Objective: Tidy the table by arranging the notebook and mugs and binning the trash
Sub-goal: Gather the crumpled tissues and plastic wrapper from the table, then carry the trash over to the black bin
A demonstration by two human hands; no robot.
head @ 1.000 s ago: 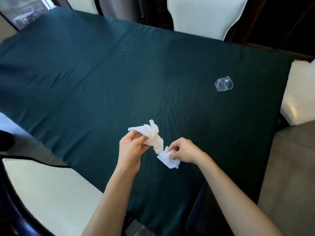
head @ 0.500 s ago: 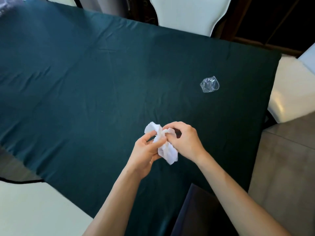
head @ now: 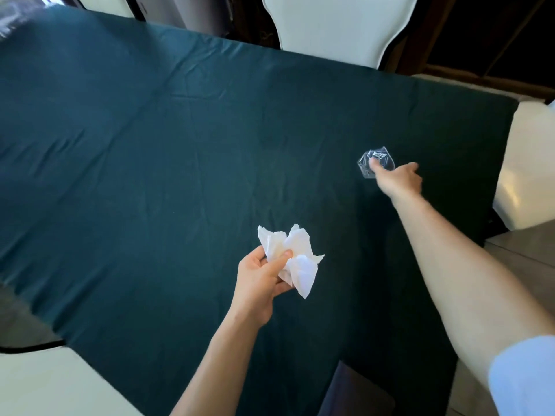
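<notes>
A crumpled white tissue [head: 295, 259] is held above the table's near middle, gripped by my left hand [head: 261, 280] with the thumb across it. My right hand [head: 396, 177] is stretched out to the far right of the dark green tablecloth [head: 150, 175]. Its thumb and fingers close on a crumpled clear plastic wrapper [head: 375, 162] that lies on the cloth. No notebook or mug is in view.
A white chair back [head: 333, 25] stands behind the table's far edge. Another white chair seat [head: 528, 163] sits at the right edge, and a cream chair seat [head: 45, 385] at the near left. Tiled floor shows at the lower right.
Both hands were crumpling the tissue together. Now the left hand holds it alone, and the right hand has let go and reached out to the clear wrapper.
</notes>
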